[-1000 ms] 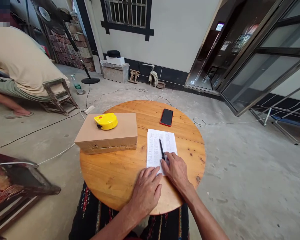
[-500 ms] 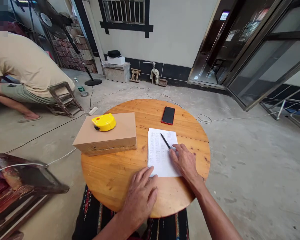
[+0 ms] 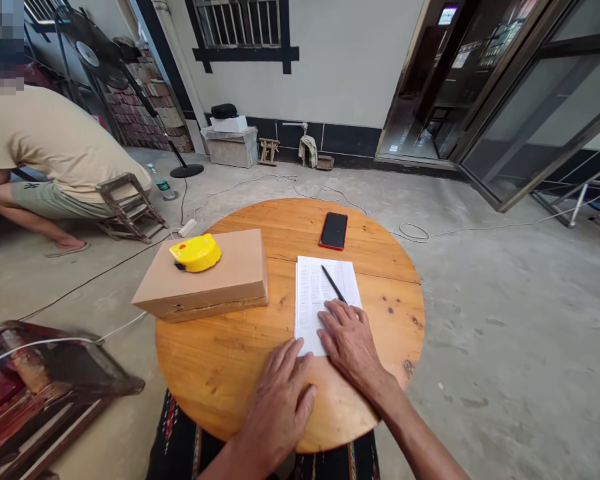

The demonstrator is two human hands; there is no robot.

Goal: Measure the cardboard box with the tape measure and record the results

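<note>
On the round wooden table lies a sheet of paper covered with rows of handwriting. A black pen rests slantwise on it, its lower end by the fingers of my right hand. That hand lies flat on the paper's lower right, fingers spread, not wrapped round the pen. My left hand is flat on the wood, its fingertips at the paper's lower left corner. To the left stands a cardboard box with a yellow tape measure on top.
A phone with a red edge lies beyond the paper. At left, a person in a beige shirt sits on a low wooden chair. A standing fan, a plastic bottle and cables are on the floor behind.
My right hand has moved down and left over the paper, away from the pen's lower part, and flattened. The left hand stays nearly in place. The view has shifted slightly.
</note>
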